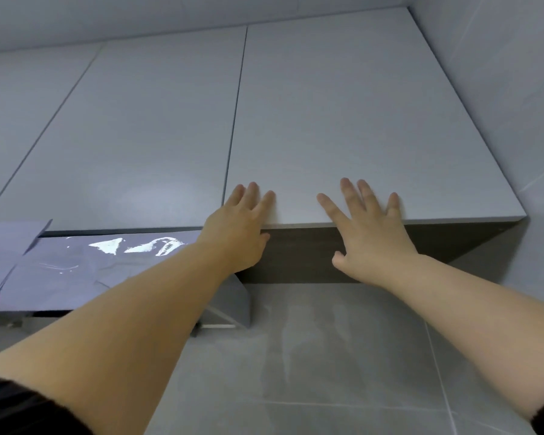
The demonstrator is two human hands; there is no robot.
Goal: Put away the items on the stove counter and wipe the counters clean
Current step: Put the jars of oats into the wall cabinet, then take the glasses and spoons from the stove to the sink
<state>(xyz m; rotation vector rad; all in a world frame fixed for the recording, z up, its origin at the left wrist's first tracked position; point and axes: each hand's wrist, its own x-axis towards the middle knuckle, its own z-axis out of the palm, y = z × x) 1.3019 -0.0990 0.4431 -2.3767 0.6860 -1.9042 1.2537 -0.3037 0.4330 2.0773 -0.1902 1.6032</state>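
1. Nearest of all was a dark sleeve (19,409) at 7 o'clock, with a second just showing at 4 o'clock. Both bare forearms reached up toward the middle.
2. The left hand (239,221) lay near the centre with its fingers straight and spread flat on the lower edge of the cabinet door (358,120). It gripped nothing, and its thumb sat just under that edge.
3. The right hand (368,227), just toward 3 o'clock of the left, pressed the same door with splayed, straight fingers. Its thumb hung below against the dark underside.
4. The cabinet door filled 12 to 2 o'clock and looked closed, flush with the neighbouring door (139,136) at 10 o'clock.
5. I judged the door a stiff, smooth, handle-less panel, light enough to swing but slippery on its face. The place to take hold was the bottom lip, with fingertips hooked under it.
6. A range hood (91,268) under crinkled film sat at 9 o'clock. The stove counter and its items were out of sight, below the view.
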